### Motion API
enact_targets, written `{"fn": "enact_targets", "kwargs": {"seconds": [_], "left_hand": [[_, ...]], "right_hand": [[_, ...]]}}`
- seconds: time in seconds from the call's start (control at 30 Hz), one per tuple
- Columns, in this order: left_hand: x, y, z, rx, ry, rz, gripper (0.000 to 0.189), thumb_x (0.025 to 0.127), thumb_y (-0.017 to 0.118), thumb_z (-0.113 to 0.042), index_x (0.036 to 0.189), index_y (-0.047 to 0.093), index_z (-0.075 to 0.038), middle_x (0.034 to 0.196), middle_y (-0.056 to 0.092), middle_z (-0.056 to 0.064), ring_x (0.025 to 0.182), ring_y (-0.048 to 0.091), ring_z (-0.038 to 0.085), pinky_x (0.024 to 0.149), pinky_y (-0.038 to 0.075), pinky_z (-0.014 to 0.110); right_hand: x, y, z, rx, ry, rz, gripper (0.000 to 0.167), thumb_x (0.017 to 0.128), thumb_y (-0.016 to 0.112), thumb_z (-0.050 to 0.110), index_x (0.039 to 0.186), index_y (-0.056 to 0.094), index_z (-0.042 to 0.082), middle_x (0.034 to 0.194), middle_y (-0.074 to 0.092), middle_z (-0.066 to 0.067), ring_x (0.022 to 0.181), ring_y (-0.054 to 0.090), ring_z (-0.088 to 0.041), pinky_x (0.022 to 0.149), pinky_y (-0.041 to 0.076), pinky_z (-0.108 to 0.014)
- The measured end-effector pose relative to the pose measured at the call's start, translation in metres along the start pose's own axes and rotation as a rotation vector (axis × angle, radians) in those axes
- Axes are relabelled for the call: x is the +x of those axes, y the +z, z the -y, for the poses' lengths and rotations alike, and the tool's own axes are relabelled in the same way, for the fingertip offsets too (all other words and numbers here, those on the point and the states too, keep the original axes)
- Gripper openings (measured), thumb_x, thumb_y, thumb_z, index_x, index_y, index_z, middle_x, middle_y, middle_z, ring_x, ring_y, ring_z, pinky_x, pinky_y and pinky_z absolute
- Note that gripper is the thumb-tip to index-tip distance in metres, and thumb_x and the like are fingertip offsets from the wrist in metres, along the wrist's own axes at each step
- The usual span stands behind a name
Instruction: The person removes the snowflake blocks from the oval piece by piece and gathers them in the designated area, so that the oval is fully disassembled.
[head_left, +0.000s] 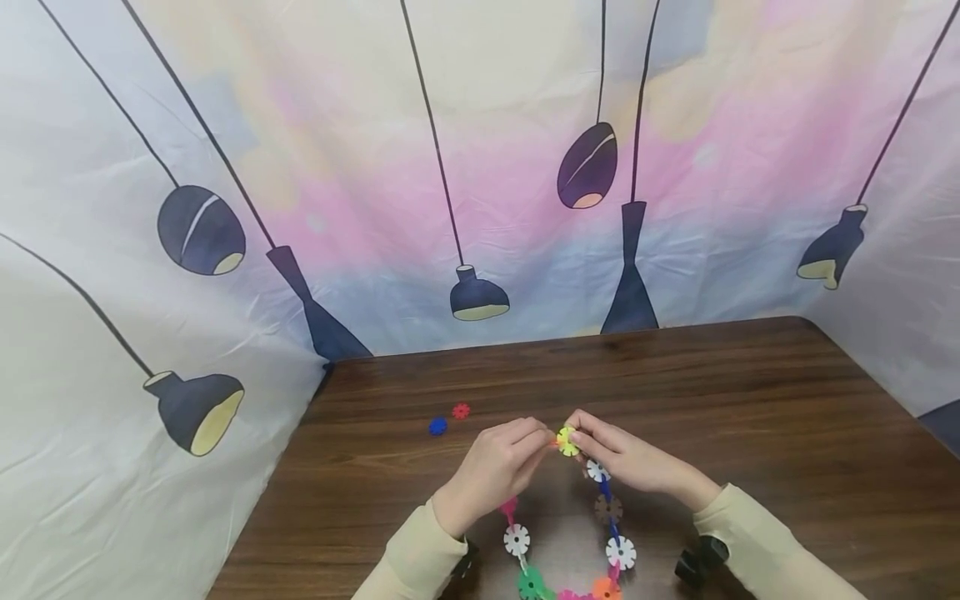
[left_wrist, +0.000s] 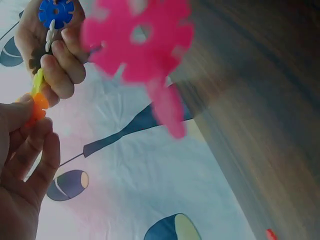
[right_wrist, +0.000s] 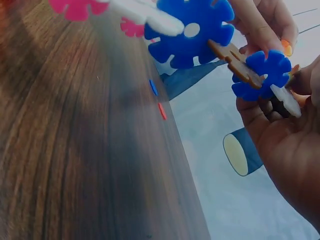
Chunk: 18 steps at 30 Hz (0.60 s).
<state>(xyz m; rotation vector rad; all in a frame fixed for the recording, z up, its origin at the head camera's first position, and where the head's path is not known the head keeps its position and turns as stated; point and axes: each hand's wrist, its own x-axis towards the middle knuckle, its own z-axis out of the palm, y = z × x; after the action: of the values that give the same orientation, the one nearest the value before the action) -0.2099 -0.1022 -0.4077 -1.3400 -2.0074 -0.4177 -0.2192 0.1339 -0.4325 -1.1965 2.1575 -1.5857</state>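
Note:
My left hand [head_left: 495, 462] pinches an orange notched disc [left_wrist: 39, 107], mostly hidden by the fingers in the head view. Against it sits a yellow notched disc [head_left: 567, 442], which my right hand [head_left: 630, 457] holds between thumb and fingers. From both hands a chain of slotted discs hangs down in a loop. On the right side a white disc [head_left: 621, 552] and a brown disc [head_left: 608, 508] show, with blue ones [right_wrist: 172, 37] between. A pink disc [left_wrist: 107, 42], another white disc [head_left: 517, 542] and a green disc [head_left: 530, 582] follow on the left.
Two loose discs, one blue [head_left: 438, 427] and one red [head_left: 461, 412], lie on the brown wooden table [head_left: 750, 400] beyond the left hand. A printed cloth [head_left: 510, 208] with painted lamps hangs behind the table. The loop's lowest part runs out of the head view.

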Motion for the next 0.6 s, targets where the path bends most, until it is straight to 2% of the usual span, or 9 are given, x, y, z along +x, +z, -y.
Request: {"fn": "enact_targets", "kwargs": {"seconds": [0.17,0.3,0.43,0.6], "left_hand": [[0.0009,0.0006,-0.0021,0.051,0.048,0.002,0.001,0.095,0.068,-0.005,0.095,0.068,-0.007,0.086,0.06,-0.002,0.073,0.057,0.008,0.07,0.05,0.015],[-0.0004,0.0036,-0.0061,0.059,0.009,0.001,0.004,0.098,0.063,-0.003,0.096,0.066,-0.004,0.084,0.053,0.0,0.07,0.048,0.008,0.062,0.045,0.015],[-0.0025,0.0067,-0.0098,0.096,-0.027,0.003,0.011,0.091,0.066,0.004,0.101,0.065,-0.001,0.086,0.052,0.003,0.072,0.047,0.011,0.06,0.044,0.016],[-0.0006,0.0072,-0.0082,0.171,0.039,0.026,0.027,0.079,0.061,0.012,0.101,0.064,-0.002,0.087,0.051,0.003,0.074,0.046,0.013,0.062,0.043,0.019]], "right_hand": [[0.0,0.001,-0.0009,-0.007,-0.007,0.0,0.018,0.112,0.031,0.014,0.111,0.048,0.009,0.086,0.051,-0.022,0.069,0.057,-0.022,0.06,0.051,-0.03],[0.0003,0.0039,-0.0022,0.013,0.0,-0.039,0.018,0.112,0.032,0.015,0.11,0.048,0.007,0.087,0.05,-0.025,0.071,0.056,-0.03,0.062,0.052,-0.033],[0.0011,0.0066,-0.0028,0.026,0.008,-0.075,0.019,0.112,0.031,0.015,0.111,0.047,0.004,0.088,0.048,-0.027,0.072,0.056,-0.031,0.064,0.053,-0.038],[0.0016,0.0024,-0.0023,-0.006,0.004,-0.067,0.018,0.112,0.032,0.014,0.11,0.048,0.006,0.088,0.049,-0.025,0.071,0.056,-0.025,0.063,0.052,-0.034]]}}
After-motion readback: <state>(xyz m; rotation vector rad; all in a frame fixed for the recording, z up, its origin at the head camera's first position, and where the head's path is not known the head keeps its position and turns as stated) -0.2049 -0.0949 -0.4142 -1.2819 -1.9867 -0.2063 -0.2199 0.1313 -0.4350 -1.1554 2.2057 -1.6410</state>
